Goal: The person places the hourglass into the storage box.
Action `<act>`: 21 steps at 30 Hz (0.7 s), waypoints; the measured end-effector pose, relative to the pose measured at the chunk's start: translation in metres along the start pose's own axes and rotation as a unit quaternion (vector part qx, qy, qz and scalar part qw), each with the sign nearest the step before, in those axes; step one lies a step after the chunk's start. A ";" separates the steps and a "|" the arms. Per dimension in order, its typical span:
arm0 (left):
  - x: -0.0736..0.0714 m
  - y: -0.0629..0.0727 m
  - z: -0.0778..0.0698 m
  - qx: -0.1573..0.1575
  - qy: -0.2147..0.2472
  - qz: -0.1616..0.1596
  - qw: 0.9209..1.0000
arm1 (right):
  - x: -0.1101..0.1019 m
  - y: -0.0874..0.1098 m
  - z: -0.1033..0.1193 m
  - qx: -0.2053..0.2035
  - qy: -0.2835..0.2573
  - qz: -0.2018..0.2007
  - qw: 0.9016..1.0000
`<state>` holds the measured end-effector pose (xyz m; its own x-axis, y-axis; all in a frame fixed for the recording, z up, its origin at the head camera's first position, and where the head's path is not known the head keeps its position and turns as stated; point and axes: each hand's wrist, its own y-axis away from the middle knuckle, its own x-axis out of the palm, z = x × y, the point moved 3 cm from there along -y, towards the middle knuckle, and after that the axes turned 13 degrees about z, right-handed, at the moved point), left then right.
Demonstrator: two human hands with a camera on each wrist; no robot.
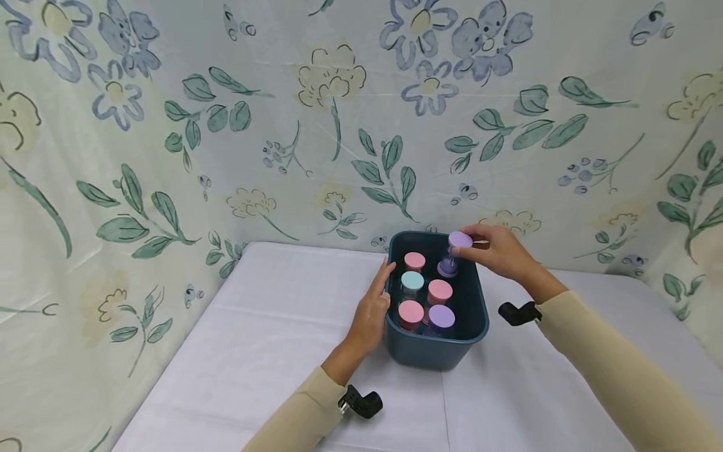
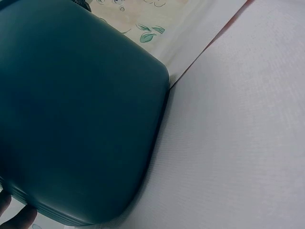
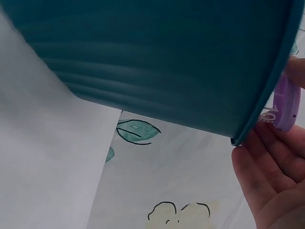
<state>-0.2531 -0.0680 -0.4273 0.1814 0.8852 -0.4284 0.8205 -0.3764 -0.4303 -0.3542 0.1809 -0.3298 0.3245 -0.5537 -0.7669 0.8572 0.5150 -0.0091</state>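
A dark teal bin (image 1: pixel 437 351) stands on the table, holding several sand timers with round coloured caps. My right hand (image 1: pixel 499 251) pinches the top cap of a purple sand timer (image 1: pixel 460 240) at the bin's far right corner, its lower end inside the bin. In the right wrist view the purple cap (image 3: pixel 287 102) shows printed digits, with fingers under it by the rim. My left hand (image 1: pixel 369 317) rests its extended fingers along the bin's left wall. Nearer in the bin are pink sand timers (image 1: pixel 440 291), a light teal one (image 1: pixel 412 282) and another purple one (image 1: pixel 442 317).
A white cloth covers the table (image 1: pixel 271 351) around the bin. Close behind the bin hangs a floral curtain (image 1: pixel 339 157), which also runs down the left side.
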 end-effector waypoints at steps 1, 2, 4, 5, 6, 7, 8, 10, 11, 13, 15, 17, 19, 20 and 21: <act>0.000 0.000 0.000 0.000 0.000 0.000 1.000 | 0.001 0.000 -0.001 0.001 0.001 -0.002 1.000; 0.000 0.000 -0.001 -0.001 0.000 0.001 1.000 | 0.002 0.000 -0.001 0.003 0.003 -0.005 1.000; 0.000 -0.001 -0.001 -0.002 -0.001 0.002 1.000 | 0.004 0.000 -0.001 0.004 0.009 -0.012 1.000; 0.001 -0.001 -0.002 -0.003 -0.002 0.003 1.000 | 0.006 0.000 -0.001 0.003 0.014 -0.015 1.000; 0.001 -0.001 -0.002 -0.004 -0.002 0.004 1.000 | 0.007 0.000 -0.001 0.001 0.018 -0.017 1.000; 0.001 -0.001 -0.002 -0.006 -0.003 0.004 1.000 | 0.008 0.000 0.000 0.001 0.021 -0.020 1.000; 0.001 -0.001 -0.002 -0.007 -0.003 0.005 1.000 | 0.010 0.000 0.000 0.001 0.026 -0.022 0.999; 0.001 0.000 -0.002 -0.009 -0.004 0.006 1.000 | 0.013 -0.001 0.000 -0.002 0.033 -0.025 0.999; 0.001 0.000 -0.002 -0.008 -0.004 0.005 1.000 | 0.015 -0.001 -0.001 -0.003 0.039 -0.026 0.999; 0.000 0.000 -0.002 -0.007 -0.004 0.004 1.000 | 0.018 -0.003 -0.001 -0.005 0.049 -0.031 0.998; 0.000 0.000 -0.002 -0.006 -0.005 0.003 1.000 | 0.020 -0.003 -0.002 -0.010 0.060 -0.036 0.998; 0.000 0.000 -0.002 -0.005 -0.006 0.002 1.000 | 0.022 -0.004 -0.003 -0.018 0.070 -0.035 0.997; 0.000 0.000 -0.001 -0.005 -0.007 0.002 1.000 | 0.024 -0.005 -0.002 -0.025 0.077 -0.031 0.996; 0.000 0.000 -0.001 -0.005 -0.008 0.002 1.000 | 0.025 -0.005 -0.003 -0.029 0.082 -0.028 0.996; 0.000 0.000 -0.001 -0.004 -0.008 0.001 1.000 | 0.026 -0.005 -0.003 -0.030 0.086 -0.025 0.996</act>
<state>-0.2527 -0.0677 -0.4269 0.1755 0.8798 -0.4418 0.8241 -0.3768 -0.4230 -0.3515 0.1654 -0.3517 0.2050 -0.4613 -0.8632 0.8431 0.5312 -0.0837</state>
